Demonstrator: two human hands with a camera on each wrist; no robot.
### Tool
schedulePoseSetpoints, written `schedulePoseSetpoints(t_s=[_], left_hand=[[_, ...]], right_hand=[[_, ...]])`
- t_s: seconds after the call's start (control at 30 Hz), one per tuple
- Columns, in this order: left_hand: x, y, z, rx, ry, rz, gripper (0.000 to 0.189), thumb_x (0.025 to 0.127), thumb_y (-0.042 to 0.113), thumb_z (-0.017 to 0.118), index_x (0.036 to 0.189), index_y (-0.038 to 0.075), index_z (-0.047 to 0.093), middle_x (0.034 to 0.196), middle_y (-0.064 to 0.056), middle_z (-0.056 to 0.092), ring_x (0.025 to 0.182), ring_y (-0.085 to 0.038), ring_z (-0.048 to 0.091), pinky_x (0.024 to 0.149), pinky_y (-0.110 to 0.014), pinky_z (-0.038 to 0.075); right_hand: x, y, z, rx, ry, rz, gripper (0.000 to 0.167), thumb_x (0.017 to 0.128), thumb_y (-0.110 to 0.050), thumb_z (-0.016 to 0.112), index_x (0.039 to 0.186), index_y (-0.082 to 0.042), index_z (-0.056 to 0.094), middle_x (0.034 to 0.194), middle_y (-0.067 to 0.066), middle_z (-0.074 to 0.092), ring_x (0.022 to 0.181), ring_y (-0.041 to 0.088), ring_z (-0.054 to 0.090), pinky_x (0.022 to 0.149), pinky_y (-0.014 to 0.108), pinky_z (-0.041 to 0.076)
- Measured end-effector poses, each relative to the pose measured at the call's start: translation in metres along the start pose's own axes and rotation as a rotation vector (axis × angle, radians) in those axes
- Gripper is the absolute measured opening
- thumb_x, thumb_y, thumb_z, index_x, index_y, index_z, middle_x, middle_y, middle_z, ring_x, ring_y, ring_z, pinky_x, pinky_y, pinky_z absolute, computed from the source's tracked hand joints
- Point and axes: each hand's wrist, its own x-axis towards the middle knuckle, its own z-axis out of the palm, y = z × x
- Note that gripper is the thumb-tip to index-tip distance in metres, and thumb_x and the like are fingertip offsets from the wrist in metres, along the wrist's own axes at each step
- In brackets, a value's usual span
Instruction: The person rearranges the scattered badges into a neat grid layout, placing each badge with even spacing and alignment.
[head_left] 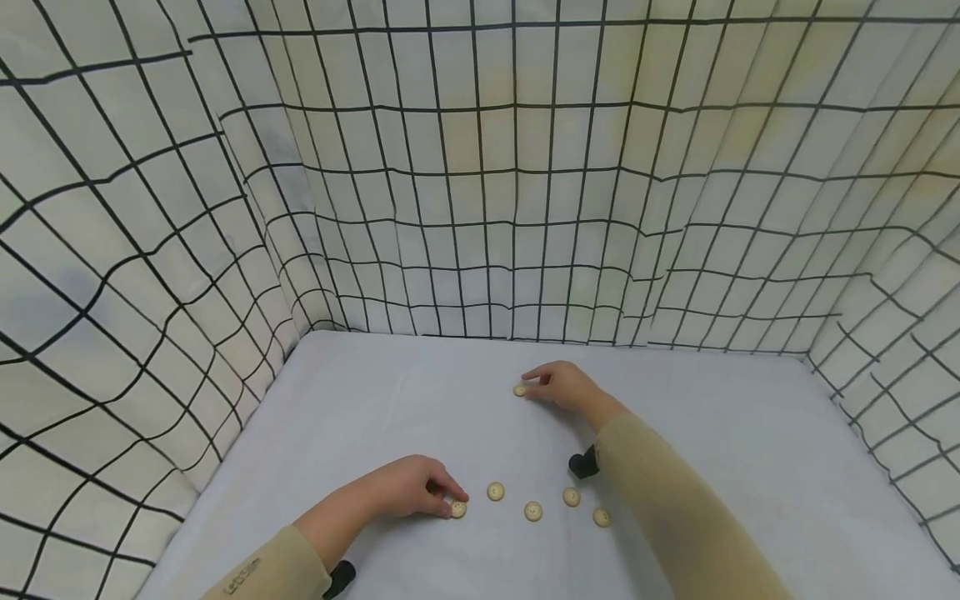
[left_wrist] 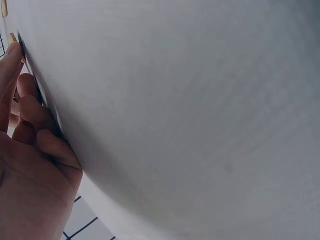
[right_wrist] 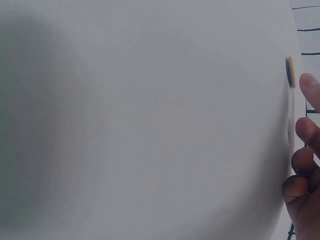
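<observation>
In the head view my left hand (head_left: 408,486) is low over the table at centre-left, thumb and index finger pinching a round, pale wooden button (head_left: 458,509) at its edges. Farther back, my right hand (head_left: 564,387) has its thumb and index finger at the two sides of another wooden button (head_left: 520,389). From the right wrist, that button (right_wrist: 291,72) shows edge-on beside a fingertip (right_wrist: 310,85), close over the white surface. The left wrist view catches the left hand (left_wrist: 35,170) with its other fingers curled against the cloth, its button mostly hidden by the fingertips.
Several more buttons lie between the forearms: one button (head_left: 496,491) beside the left hand, another button (head_left: 533,511) in the middle, a third button (head_left: 602,517) near the right sleeve (head_left: 675,500). White cloth covers the table (head_left: 405,392); a black-gridded white backdrop (head_left: 480,192) encloses it.
</observation>
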Motion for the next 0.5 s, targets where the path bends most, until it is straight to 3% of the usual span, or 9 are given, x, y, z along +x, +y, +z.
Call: schedulePoseSetpoints(t_s=[0.5], left_hand=[[0.0, -0.001, 0.001, 0.014, 0.019, 0.006, 0.019, 0.083, 0.022, 0.081, 0.101, 0.03, 0.079, 0.078, 0.009, 0.059, 0.074, -0.007, 0.052, 0.069, -0.028, 0.042]], right_hand=[[-0.012, 0.017, -0.013, 0.051, 0.009, 0.017, 0.033, 0.088, -0.03, 0.077, 0.12, -0.027, 0.074, 0.099, 0.001, 0.06, 0.082, 0.019, 0.054, 0.067, 0.032, 0.046]])
